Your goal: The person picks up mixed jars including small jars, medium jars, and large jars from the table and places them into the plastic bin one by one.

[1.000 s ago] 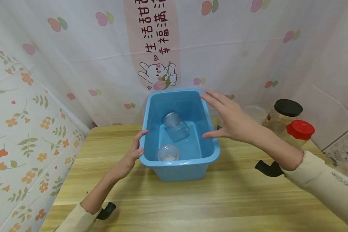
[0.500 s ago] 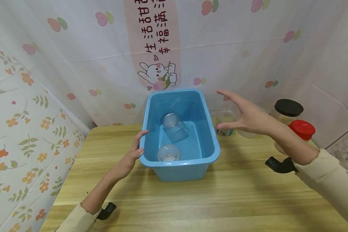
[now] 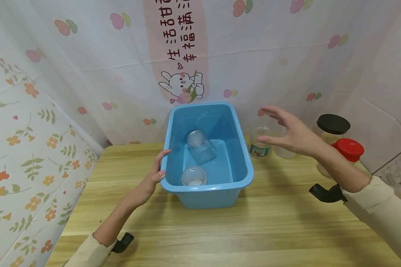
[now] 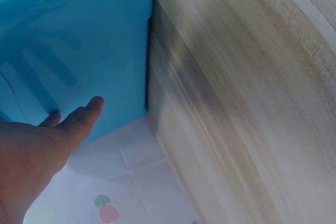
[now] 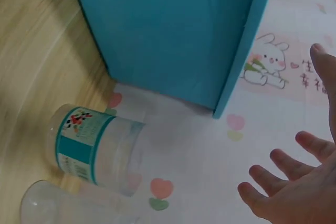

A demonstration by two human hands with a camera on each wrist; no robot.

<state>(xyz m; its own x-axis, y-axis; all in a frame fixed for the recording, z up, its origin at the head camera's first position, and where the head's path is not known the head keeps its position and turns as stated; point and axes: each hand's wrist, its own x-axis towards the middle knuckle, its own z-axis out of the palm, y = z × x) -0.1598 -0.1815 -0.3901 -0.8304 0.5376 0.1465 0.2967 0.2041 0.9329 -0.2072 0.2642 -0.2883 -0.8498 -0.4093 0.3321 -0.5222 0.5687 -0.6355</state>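
A blue plastic tub [image 3: 204, 198] stands on the wooden table, with two clear plastic jars inside. One jar [image 3: 202, 148] lies tilted toward the back; the other, a clear jar [image 3: 194, 176], is near the front left corner. My left hand [image 3: 150, 181] touches the tub's left rim, its fingers extended beside the outer wall in the left wrist view. My right hand [image 3: 294, 135] hovers right of the tub, fingers spread and nothing between them. Below and left of it stands a clear jar with a teal label [image 3: 259, 148], apart from the fingers.
Another clear jar [image 3: 285, 151] stands right of the labelled one. Farther right are a black-lidded jar [image 3: 332, 126] and a red-lidded jar [image 3: 348, 148], partly behind my right forearm. A patterned curtain [image 3: 120, 74] hangs along the table's back edge.
My right hand has withdrawn rightward from over the tub's right rim toward the jars, uncovering the teal-labelled jar. My left hand and the tub stay in place.
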